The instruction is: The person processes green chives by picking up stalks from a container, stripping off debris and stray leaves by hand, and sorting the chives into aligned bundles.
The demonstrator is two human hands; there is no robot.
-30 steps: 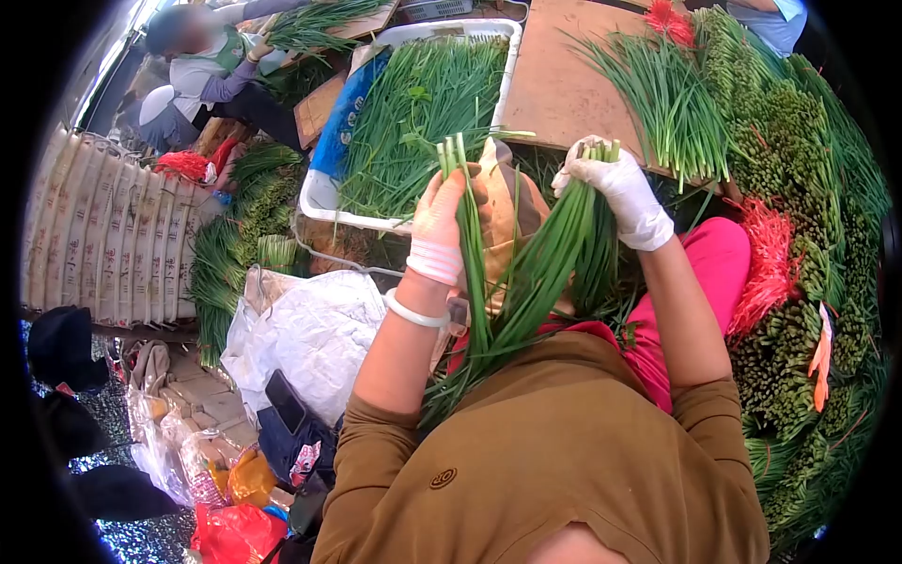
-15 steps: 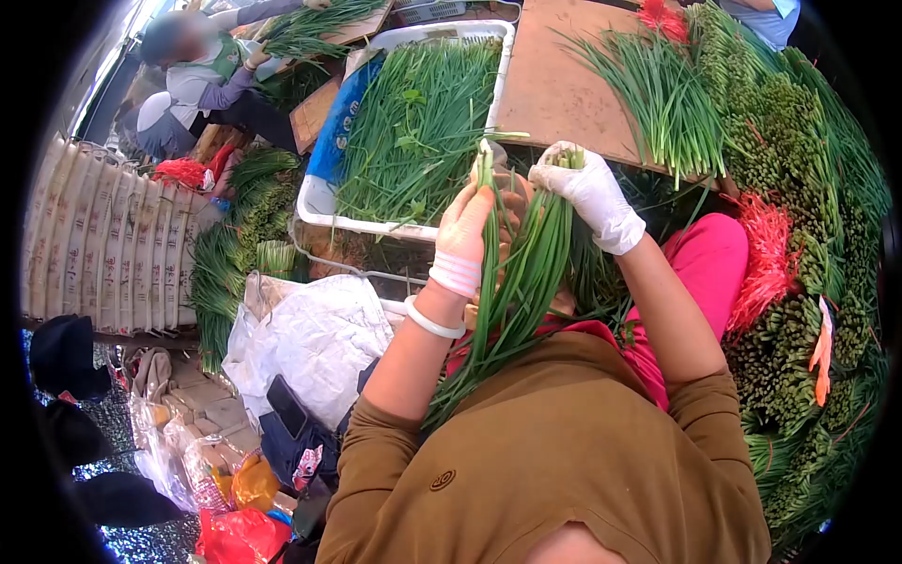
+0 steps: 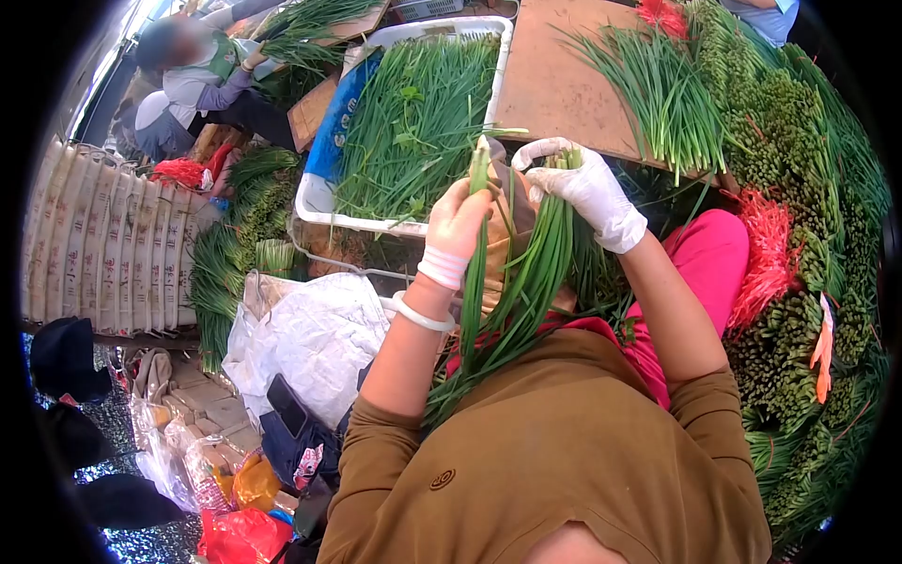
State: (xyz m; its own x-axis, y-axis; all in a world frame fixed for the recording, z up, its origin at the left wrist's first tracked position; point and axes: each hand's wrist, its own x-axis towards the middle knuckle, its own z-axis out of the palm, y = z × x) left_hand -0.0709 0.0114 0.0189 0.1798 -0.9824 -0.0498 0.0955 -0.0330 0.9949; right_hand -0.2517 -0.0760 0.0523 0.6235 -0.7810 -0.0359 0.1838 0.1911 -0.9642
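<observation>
My left hand [image 3: 457, 221], with white bands at the wrist, is closed around a few garlic chive stalks [image 3: 479, 169], their pale ends pointing up. Beside it, my right hand [image 3: 592, 195] wears a white glove. Its fingers wrap a thicker bunch of garlic chives [image 3: 545, 244], whose cut ends show above the grip. The right index finger and thumb curve out toward the left stalks, without clearly touching them. Long green leaves from both hands hang down together over my lap and brown top.
Loose chives fill a white crate [image 3: 313, 199] ahead. Right of it, a board [image 3: 554, 80] bears another chive bunch [image 3: 672, 113]. Stacked bundles [image 3: 789, 188] and red ties [image 3: 763, 254] line the right side. A phone [image 3: 287, 404] lies left; a co-worker [image 3: 211, 80] handles chives at upper left.
My left hand has shifted slightly left and down, with its stalks spreading farther from the bunch. My right index finger has stretched out to the left; the right hand still grips its bunch.
</observation>
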